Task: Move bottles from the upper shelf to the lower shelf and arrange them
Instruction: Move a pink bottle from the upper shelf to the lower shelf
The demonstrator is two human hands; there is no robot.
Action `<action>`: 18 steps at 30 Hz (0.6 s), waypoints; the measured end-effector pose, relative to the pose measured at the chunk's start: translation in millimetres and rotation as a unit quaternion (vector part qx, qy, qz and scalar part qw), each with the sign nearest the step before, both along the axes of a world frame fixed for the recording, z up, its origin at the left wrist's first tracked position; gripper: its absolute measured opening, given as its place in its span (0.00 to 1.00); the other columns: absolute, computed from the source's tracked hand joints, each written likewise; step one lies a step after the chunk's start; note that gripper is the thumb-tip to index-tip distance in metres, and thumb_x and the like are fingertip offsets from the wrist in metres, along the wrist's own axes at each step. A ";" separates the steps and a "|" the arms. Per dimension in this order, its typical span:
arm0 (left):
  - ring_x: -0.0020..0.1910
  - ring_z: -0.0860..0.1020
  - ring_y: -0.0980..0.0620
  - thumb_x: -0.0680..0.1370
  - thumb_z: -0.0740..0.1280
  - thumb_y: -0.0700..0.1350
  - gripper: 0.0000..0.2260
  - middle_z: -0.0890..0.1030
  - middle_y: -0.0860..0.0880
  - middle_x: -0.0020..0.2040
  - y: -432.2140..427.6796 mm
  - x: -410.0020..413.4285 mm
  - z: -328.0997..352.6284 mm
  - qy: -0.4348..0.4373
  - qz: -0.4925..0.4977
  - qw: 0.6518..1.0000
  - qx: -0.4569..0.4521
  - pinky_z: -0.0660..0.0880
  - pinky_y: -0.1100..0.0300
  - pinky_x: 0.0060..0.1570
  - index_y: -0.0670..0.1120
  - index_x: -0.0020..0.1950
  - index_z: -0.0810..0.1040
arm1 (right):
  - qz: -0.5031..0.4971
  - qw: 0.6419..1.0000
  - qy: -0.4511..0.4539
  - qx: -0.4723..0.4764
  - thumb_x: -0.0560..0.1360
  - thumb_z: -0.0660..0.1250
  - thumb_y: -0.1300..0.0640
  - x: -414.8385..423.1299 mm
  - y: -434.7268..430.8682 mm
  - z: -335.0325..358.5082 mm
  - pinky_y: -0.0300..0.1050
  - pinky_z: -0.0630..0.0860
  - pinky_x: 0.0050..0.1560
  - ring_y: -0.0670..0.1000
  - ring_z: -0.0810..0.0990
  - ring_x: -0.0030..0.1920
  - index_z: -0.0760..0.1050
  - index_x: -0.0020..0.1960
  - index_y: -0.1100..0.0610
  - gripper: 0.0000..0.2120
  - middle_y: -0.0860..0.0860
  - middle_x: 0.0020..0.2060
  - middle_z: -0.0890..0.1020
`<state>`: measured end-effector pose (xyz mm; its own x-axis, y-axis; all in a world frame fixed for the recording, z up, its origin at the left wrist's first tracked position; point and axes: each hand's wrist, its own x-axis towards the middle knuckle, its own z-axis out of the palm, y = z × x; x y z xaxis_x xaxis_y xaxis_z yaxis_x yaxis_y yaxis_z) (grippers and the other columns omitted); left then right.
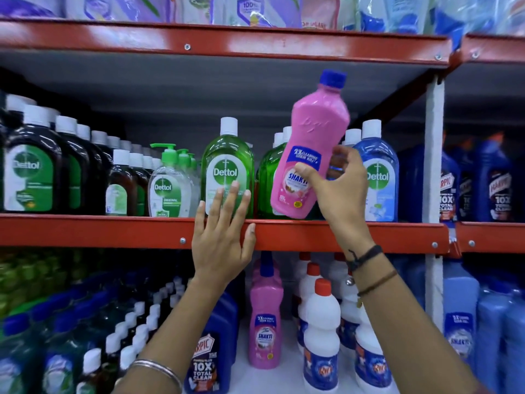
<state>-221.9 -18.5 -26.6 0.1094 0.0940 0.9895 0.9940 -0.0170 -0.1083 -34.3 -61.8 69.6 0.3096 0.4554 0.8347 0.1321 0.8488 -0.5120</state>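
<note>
My right hand (338, 194) grips a pink bottle with a blue cap (309, 143), tilted right and held just above the front edge of the upper shelf (369, 236). My left hand (223, 240) is open with fingers spread, resting against the red shelf edge in front of a green Dettol bottle (227, 166). On the lower shelf (287, 376) stands a matching pink bottle (265, 317) with more pink ones behind it.
Dark Dettol bottles (31, 166) and a pump bottle (170, 183) fill the upper shelf's left; a blue Dettol bottle (379, 177) stands right. Below are white red-capped bottles (321, 331), a blue Harpic jug (211, 351) and small white-capped bottles (127, 334). A white upright (433, 166) bounds the bay.
</note>
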 end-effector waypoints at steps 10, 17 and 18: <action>0.76 0.61 0.46 0.81 0.50 0.55 0.25 0.61 0.47 0.78 -2.9 -1.8 -3.8 0.002 0.001 1.000 -0.026 0.54 0.45 0.73 0.49 0.77 0.59 | 0.131 0.990 0.004 -0.041 0.62 0.76 0.53 27.2 -52.1 -44.6 0.36 0.79 0.41 0.45 0.84 0.45 0.72 0.56 0.54 0.25 0.49 0.47 0.83; 0.73 0.66 0.45 0.82 0.51 0.53 0.23 0.64 0.47 0.77 -6.6 -10.7 -10.2 0.022 -0.012 1.000 -0.012 0.62 0.46 0.68 0.48 0.76 0.62 | 0.142 0.985 -0.010 -0.100 0.58 0.76 0.52 22.0 -35.6 -125.3 0.33 0.77 0.40 0.41 0.82 0.42 0.74 0.54 0.54 0.26 0.47 0.46 0.83; 0.73 0.66 0.45 0.82 0.52 0.53 0.23 0.64 0.47 0.77 -5.9 -11.5 -10.2 0.025 -0.013 1.000 -0.009 0.62 0.47 0.68 0.48 0.76 0.63 | 0.138 0.985 -0.008 -0.107 0.58 0.76 0.52 19.8 -31.0 -137.2 0.33 0.77 0.40 0.42 0.82 0.42 0.74 0.55 0.55 0.27 0.47 0.46 0.82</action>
